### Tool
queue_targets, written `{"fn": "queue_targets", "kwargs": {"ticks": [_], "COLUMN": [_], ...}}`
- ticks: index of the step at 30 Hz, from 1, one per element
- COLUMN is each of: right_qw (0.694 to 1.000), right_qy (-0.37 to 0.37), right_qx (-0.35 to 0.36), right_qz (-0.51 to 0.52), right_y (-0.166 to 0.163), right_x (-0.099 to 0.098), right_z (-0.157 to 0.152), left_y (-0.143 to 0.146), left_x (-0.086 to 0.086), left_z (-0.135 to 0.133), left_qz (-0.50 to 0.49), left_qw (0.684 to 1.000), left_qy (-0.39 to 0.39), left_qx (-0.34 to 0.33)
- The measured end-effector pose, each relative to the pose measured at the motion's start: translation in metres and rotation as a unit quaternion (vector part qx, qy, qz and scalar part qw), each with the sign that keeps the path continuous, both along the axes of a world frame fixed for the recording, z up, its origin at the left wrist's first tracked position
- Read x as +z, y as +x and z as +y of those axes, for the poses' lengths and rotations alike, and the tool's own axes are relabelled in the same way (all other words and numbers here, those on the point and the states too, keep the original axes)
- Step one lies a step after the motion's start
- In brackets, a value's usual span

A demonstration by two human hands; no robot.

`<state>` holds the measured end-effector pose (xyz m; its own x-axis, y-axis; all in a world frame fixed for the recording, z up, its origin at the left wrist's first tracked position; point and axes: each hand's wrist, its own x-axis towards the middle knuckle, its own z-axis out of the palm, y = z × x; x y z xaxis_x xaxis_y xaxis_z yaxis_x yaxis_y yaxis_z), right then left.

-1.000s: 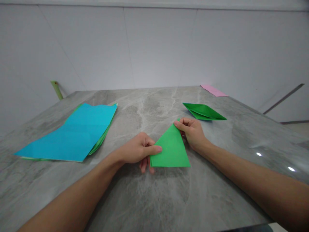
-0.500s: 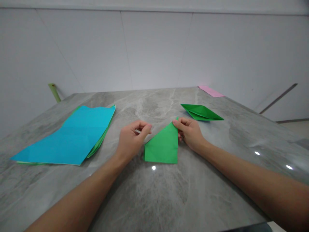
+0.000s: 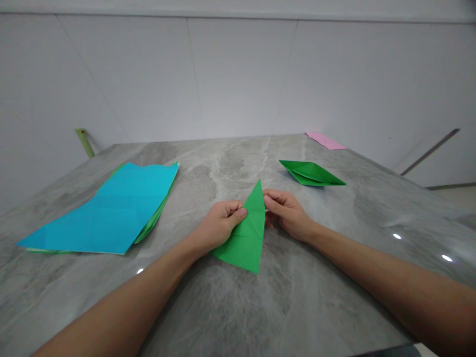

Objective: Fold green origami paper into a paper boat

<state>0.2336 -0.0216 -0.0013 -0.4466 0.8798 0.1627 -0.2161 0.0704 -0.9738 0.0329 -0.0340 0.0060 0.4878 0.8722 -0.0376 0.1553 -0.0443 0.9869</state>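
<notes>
A piece of folded green paper (image 3: pixel 250 240) is held up in the middle, tilted, with a point at its top and a crease across its face. My left hand (image 3: pixel 223 223) grips its left edge, thumb in front and the other fingers partly hidden behind. At the right edge, below the tip, my right hand (image 3: pixel 285 213) has its fingers curled and its thumb tip against the paper. Beyond that hand lies a folded dark green paper shape (image 3: pixel 312 173), pointed at both ends.
On the left of the grey marble-patterned table (image 3: pixel 208 307) lies a stack of large sheets, a blue sheet (image 3: pixel 107 213) on top and green edges below. Pink paper (image 3: pixel 326 140) rests at the far right edge. A white wall (image 3: pixel 238 79) stands behind.
My left hand has moved from beside the green paper to grip its left edge. The paper has turned and shifted left, and my right hand has slid down from its top corner.
</notes>
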Motion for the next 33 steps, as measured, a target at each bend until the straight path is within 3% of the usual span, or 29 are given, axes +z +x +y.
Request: {"fn": "queue_targets", "kwargs": {"ticks": [4, 8, 13, 20, 25, 33], "right_qw": [0.999, 0.999, 0.999, 0.997, 0.995, 0.992], "right_qy": [0.04, 0.029, -0.007, 0.002, 0.052, 0.08], "right_qx": [0.032, 0.027, -0.014, -0.03, -0.008, -0.022], "right_qz": [0.002, -0.008, -0.027, -0.069, -0.087, -0.092], "right_y": [0.001, 0.002, 0.0, -0.002, -0.002, -0.003], "right_x": [-0.002, -0.002, 0.001, 0.003, 0.002, 0.004], "right_z": [-0.001, 0.0, 0.001, 0.001, -0.001, -0.002], "left_y": [0.0, 0.003, 0.007, 0.007, 0.006, 0.005], "left_x": [-0.001, 0.0, 0.001, 0.013, 0.019, 0.012], "left_z": [-0.001, -0.003, -0.009, -0.017, -0.021, -0.02], "left_qz": [-0.032, -0.031, 0.02, 0.073, 0.121, 0.153], "left_qw": [0.999, 0.998, 0.997, 0.995, 0.985, 0.961], "left_qy": [-0.027, -0.007, 0.07, 0.071, 0.127, 0.231], "left_qx": [-0.032, -0.057, -0.01, -0.012, -0.003, -0.015]}}
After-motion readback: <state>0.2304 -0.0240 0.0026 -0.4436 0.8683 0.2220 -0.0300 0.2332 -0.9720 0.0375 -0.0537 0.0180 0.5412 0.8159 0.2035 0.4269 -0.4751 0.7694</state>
